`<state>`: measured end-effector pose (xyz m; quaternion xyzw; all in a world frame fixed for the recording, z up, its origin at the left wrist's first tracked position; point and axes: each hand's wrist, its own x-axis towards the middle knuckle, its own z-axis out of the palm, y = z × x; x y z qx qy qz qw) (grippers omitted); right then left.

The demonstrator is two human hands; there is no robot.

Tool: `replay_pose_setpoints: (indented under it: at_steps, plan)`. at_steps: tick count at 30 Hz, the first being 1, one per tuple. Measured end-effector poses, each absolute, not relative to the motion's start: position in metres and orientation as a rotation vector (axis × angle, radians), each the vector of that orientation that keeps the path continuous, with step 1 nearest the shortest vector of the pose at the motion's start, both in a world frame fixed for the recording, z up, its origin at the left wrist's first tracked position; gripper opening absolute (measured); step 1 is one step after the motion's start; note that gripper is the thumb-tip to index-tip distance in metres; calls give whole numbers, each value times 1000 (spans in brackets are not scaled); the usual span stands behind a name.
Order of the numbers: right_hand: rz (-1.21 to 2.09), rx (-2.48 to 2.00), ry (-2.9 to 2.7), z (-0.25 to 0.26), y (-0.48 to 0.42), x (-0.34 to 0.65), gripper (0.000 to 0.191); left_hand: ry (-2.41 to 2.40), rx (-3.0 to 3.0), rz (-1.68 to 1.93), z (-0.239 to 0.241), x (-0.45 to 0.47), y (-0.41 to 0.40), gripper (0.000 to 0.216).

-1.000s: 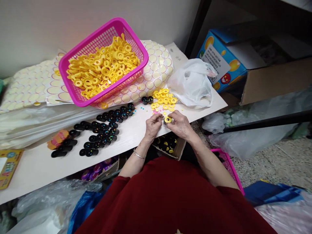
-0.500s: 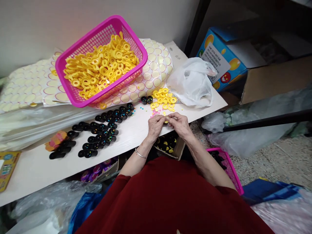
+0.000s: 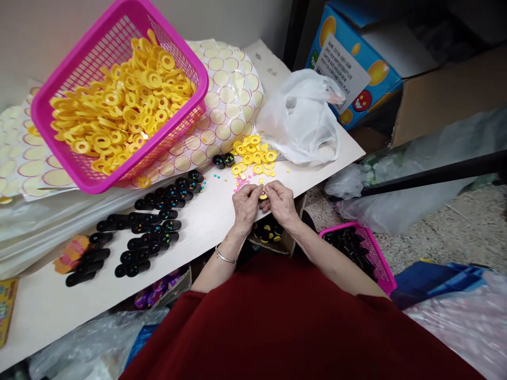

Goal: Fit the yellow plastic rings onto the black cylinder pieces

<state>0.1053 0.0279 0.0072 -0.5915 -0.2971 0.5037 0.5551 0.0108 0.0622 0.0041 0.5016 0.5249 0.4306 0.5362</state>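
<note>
Close together at the table's front edge, my left hand point(image 3: 245, 205) and my right hand point(image 3: 282, 201) pinch a small yellow ring-shaped cap point(image 3: 263, 196) from both sides. Its centre looks dark, perhaps with something pink in it; what lies beneath is hidden by my fingers. Just beyond are tiny pink pellets point(image 3: 241, 183) and a loose pile of yellow ring caps point(image 3: 255, 152). Rows of black cylindrical tubs point(image 3: 156, 229), many with coloured pellets inside, lie to the left. Two more black tubs point(image 3: 223, 160) sit beside the pile.
A pink basket point(image 3: 97, 184) full of yellow caps stands on sheets of round stickers point(image 3: 222, 76). A white plastic bag point(image 3: 303, 116) lies at the right, near a blue carton point(image 3: 356, 79). Below are a box of black-and-yellow pieces point(image 3: 291, 244) and a pink basket point(image 3: 382, 264) of black parts.
My fingers have turned the piece so the yellow ring now faces up towards me; earlier a dark side showed under it. The camera view has shifted, bringing the table closer.
</note>
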Motion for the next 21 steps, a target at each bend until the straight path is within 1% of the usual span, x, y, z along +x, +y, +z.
replay_pose_setpoints:
  at_steps: [4,9,15,21]
  plan:
    - [1252,-1394,-643,10,29,106,34,1215,1179,986,2,11,64,26]
    - [1385,-1369,-542,18,31,108,35,1218,1188,1040,3,10,60,31]
    - [1295,-1400,-533,18,31,102,42,1192,1205,1043,4,11,59,34]
    - [1206,-1445,-587,10,30,98,35,1264,1192,1008,5,17,61,36]
